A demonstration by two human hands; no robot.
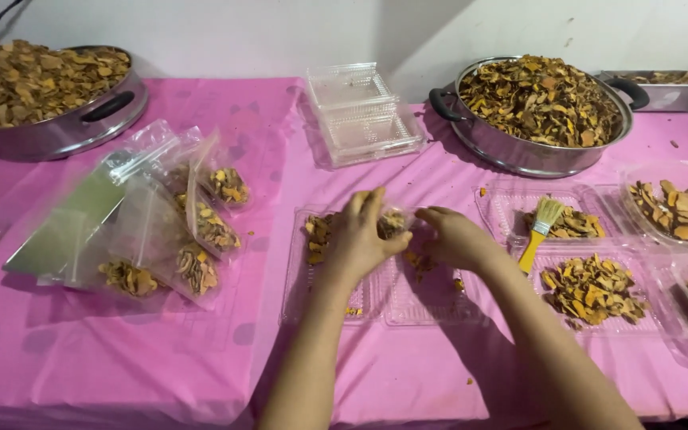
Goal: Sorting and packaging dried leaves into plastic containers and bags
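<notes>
Our left hand (357, 239) and right hand (454, 236) pinch 1 small clear bag (394, 222) of dried orange chips over a clear ridged tray (376, 299) mid-worktop (201, 350). We count 2 steel pans (519, 147), 1 yellow brush (541, 227).

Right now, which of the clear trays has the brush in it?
The clear tray just below the right-hand steel pan, right of the right hand. A yellow-handled brush lies across its dried slices; the other trays hold only slices.
</notes>
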